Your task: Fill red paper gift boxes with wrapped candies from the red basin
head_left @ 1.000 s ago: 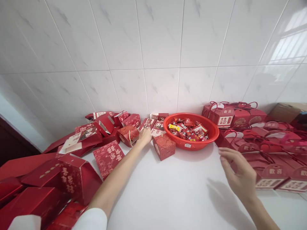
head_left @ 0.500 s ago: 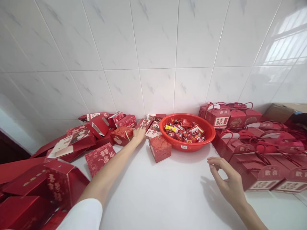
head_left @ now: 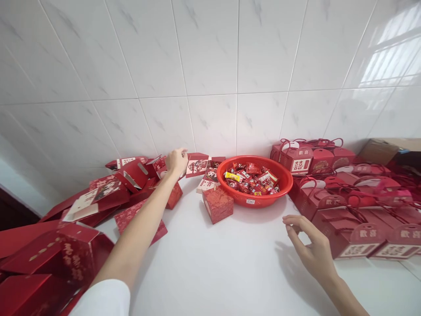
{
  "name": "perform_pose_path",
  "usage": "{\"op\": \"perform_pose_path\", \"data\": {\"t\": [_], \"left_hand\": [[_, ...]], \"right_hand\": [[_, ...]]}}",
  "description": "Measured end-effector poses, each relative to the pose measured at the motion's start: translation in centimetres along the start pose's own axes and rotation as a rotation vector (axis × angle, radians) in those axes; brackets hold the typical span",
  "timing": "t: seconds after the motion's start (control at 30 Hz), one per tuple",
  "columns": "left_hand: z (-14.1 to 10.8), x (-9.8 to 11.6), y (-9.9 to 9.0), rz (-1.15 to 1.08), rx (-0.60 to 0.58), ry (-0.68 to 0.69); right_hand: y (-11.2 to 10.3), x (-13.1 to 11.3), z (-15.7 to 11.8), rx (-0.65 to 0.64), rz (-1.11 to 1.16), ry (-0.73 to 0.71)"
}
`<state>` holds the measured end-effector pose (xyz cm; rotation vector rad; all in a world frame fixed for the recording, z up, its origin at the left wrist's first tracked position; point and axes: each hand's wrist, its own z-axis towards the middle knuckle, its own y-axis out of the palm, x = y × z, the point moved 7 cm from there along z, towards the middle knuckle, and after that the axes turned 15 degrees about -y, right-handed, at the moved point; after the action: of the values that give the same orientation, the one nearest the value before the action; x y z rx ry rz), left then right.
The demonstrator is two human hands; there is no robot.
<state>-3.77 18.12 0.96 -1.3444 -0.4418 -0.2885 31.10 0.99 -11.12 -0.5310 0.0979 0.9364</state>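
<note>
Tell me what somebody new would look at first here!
Probably the red basin of wrapped sweets, at the back near the middle. Next, the red boxes with cord handles crowded on the right. Then the messy pile of red boxes on the left, with the left hand near its far end.

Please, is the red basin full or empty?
Partly full: many wrapped sweets lie inside the red basin, mostly below its rim.

A white surface [head_left: 210, 272] is carrying a red basin [head_left: 268, 200]; a patterned box [head_left: 219, 206] is sitting just beside it, loose red boxes [head_left: 82, 254] are lying heaped leftward, and handled boxes [head_left: 352, 228] are standing close together on the right.
</note>
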Motion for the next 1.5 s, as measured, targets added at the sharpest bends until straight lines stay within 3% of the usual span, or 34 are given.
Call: {"op": "perform_pose_path", "data": {"t": [0.13, 0.2, 0.23, 0.3, 0.4, 0.53, 0.63, 0.77, 0.93, 1.1, 1.17, 1.23, 1.27, 1.3, 1.37, 1.5], "left_hand": [[-1.3, 1.2, -3.6, -0.114, 0.059, 0.068], [-2.7, 1.9, -5.9, -0.202, 0.179, 0.105], [-3.8, 2.4, -7.3, -0.279, 0.304, 0.137], [-6.3, 4.0, -8.3, -0.327, 0.364, 0.247], [-9.6, 7.3, -6.3, -0.24, 0.152, 0.409], [-13.4, 10.8, -0.6, -0.108, -0.267, 0.616], [-14.9, 12.0, 2.6, -0.09, -0.424, 0.716], [-14.3, 11.8, 5.8, -0.185, -0.596, 0.678], [-11.9, 10.4, 10.2, -0.348, -0.936, 0.497], [-10.0, 9.2, 12.5, -0.432, -1.017, 0.383], [-9.8, 8.8, 12.9, -0.446, -1.035, 0.349], [-9.8, 8.7, 12.9, -0.441, -1.027, 0.35], [-9.9, 8.7, 12.7, -0.439, -1.02, 0.36], [-10.0, 8.9, 12.5, -0.44, -1.016, 0.372], [-10.1, 9.2, 12.0, -0.442, -1.008, 0.395], [-10.0, 9.4, 10.9, -0.435, -0.975, 0.385]], "right_hand": [[-0.1, 0.3, -0.2, 0.011, 0.003, 0.027], [0.0, 0.4, -0.2, 0.011, 0.014, 0.064], [0.0, 0.4, -0.2, 0.01, 0.03, 0.088], [0.3, 0.2, -0.1, 0.001, 0.091, 0.127], [1.4, -1.2, 0.4, -0.076, 0.247, 0.106], [4.4, -3.3, 0.6, -0.315, 0.4, 0.067], [6.7, -3.9, 0.3, -0.463, 0.433, 0.071], [8.7, -3.1, -0.1, -0.547, 0.415, 0.092], [9.7, -2.3, -0.5, -0.577, 0.396, 0.137], [8.0, -1.9, 2.6, -0.624, 0.496, 0.058], [6.6, 0.0, 5.5, -0.52, 0.492, 0.048], [5.4, 3.2, 8.7, -0.352, 0.36, 0.067], [5.4, 4.8, 10.0, -0.337, 0.252, 0.076], [5.8, 6.5, 11.1, -0.357, 0.107, 0.104], [7.5, 9.9, 12.2, -0.543, -0.196, 0.212], [11.2, 12.8, 12.9, -0.767, -0.278, 0.282]]}}
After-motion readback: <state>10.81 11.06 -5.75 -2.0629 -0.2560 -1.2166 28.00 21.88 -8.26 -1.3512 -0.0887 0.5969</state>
